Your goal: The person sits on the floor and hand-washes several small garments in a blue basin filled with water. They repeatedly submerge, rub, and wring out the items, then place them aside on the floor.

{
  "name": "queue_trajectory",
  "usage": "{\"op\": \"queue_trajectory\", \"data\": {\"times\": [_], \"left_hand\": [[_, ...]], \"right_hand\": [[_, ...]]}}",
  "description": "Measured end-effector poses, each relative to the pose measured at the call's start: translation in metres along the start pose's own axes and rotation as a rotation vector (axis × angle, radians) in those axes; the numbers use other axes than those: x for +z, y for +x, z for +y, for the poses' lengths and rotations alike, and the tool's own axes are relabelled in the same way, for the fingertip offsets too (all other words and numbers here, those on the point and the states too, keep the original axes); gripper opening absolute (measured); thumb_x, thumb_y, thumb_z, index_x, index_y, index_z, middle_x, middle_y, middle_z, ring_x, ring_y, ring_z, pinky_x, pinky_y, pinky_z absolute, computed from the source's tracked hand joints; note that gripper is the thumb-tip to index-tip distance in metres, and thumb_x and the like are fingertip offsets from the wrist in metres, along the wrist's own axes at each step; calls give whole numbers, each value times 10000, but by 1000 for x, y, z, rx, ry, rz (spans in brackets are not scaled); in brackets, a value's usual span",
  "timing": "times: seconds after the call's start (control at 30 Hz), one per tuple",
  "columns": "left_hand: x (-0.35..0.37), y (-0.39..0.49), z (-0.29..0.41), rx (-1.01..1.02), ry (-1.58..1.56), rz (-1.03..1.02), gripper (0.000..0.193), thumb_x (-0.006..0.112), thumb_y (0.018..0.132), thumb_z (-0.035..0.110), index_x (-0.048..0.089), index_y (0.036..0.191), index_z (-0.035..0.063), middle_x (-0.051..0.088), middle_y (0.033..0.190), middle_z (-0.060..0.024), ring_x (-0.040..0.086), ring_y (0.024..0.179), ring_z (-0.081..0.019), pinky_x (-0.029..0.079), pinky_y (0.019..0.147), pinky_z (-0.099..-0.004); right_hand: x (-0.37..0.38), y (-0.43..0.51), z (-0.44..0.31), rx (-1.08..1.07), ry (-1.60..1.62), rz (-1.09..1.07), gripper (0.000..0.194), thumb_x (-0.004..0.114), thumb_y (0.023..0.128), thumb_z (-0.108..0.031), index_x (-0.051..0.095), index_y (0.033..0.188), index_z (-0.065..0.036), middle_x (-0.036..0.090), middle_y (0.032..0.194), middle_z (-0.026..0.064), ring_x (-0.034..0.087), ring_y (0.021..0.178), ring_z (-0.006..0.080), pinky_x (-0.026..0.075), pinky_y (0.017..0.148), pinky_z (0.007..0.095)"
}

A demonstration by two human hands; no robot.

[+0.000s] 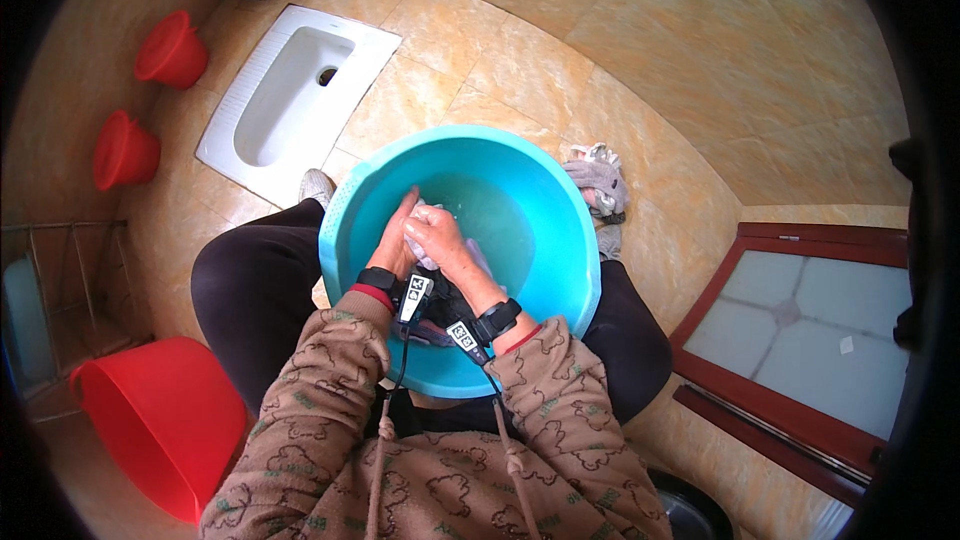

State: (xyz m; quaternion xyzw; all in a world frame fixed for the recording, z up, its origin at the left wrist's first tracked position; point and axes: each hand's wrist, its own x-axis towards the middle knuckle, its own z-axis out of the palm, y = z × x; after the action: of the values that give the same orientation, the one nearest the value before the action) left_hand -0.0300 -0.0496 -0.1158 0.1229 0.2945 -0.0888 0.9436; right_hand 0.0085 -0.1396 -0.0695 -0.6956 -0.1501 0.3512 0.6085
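A large turquoise plastic basin point(577, 202) with cloudy water stands between my knees. Over its left half, my left hand point(395, 238) and my right hand point(439, 235) are pressed together around a wet, pale lilac cloth point(422, 255). My right hand's fingers are curled over the cloth, and my left hand lies against it with the fingers stretched forward. Dark wet cloth point(448, 301) lies in the basin below my wrists, partly hidden by my arms and the wrist-worn devices. Just outside the basin's right rim, a small pile of grey and white laundry point(600, 178) rests on the tiles.
A white squat toilet point(360, 52) is set in the tiled floor ahead on the left. Two small red buckets point(180, 52) stand by the left wall, and a big red tub point(165, 420) is at lower left. A red-framed door point(795, 315) with frosted panes is at right.
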Motion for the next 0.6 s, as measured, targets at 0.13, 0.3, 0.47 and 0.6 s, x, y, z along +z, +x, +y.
{"op": "queue_trajectory", "data": {"times": [0.13, 0.3, 0.47, 0.6], "left_hand": [[2, 20, -20, 214, -28, -53, 381, 362, 987, 386, 571, 872, 89, 632, 812, -65, 615, 712, -210, 501, 612, -369], [31, 7, -40, 52, 163, 389, 373, 395, 965, 377, 549, 1071, 55, 621, 977, -78, 600, 790, -207, 500, 663, -346], [58, -1, -25, 439, 655, 416, 378, 684, 801, 226, 507, 1050, 3, 596, 859, -82, 567, 665, -156, 449, 518, -294], [54, -3, -9, 505, 647, 598, 379, 690, 768, 141, 510, 1062, -18, 603, 831, -84, 567, 666, -159, 457, 553, -300]], "right_hand": [[3, 5, 2, -234, -374, 322, 235, 553, 836, -241, 612, 786, -20, 609, 662, 202, 622, 619, 344, 466, 553, 423], [-40, 15, 27, -235, -601, 476, 298, 528, 897, -287, 570, 736, -40, 607, 706, 224, 598, 661, 420, 454, 538, 497], [-71, 5, 68, 133, -683, 508, 299, 542, 903, -325, 586, 848, -35, 631, 785, 226, 599, 750, 437, 453, 636, 525], [-93, 14, 68, 13, -619, 514, 335, 591, 874, -346, 597, 875, -11, 635, 884, 212, 592, 842, 395, 459, 733, 476]]}}
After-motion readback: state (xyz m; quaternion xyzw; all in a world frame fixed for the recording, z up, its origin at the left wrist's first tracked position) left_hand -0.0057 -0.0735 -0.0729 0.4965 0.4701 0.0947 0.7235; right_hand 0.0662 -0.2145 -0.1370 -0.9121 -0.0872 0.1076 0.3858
